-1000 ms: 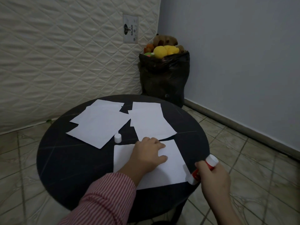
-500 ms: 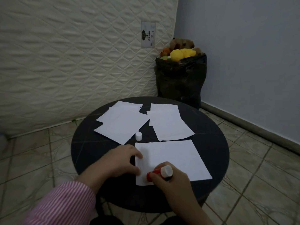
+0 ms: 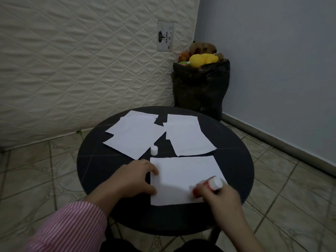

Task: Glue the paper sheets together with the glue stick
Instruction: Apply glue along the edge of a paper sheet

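Note:
A white paper sheet (image 3: pixel 183 177) lies at the near side of a round black table (image 3: pixel 234 160). My left hand (image 3: pixel 132 179) presses on its left edge, fingers apart on the paper. My right hand (image 3: pixel 221 197) holds a red and white glue stick (image 3: pixel 209 185) tilted down against the sheet near its lower right part; it is blurred by motion. The glue stick's white cap (image 3: pixel 154 150) stands upright just behind the sheet. Two loose piles of white sheets lie further back, a left pile (image 3: pixel 134 133) and a right pile (image 3: pixel 187 135).
A black bag (image 3: pixel 200 88) stuffed with plush toys stands in the corner behind the table. A quilted mattress (image 3: pixel 81 60) leans against the wall on the left. Tiled floor surrounds the table, and a blue-grey wall runs along the right.
My right hand has slid the glue stick rightward along the sheet's near edge. My left hand stays on the left edge. The camera has shifted slightly.

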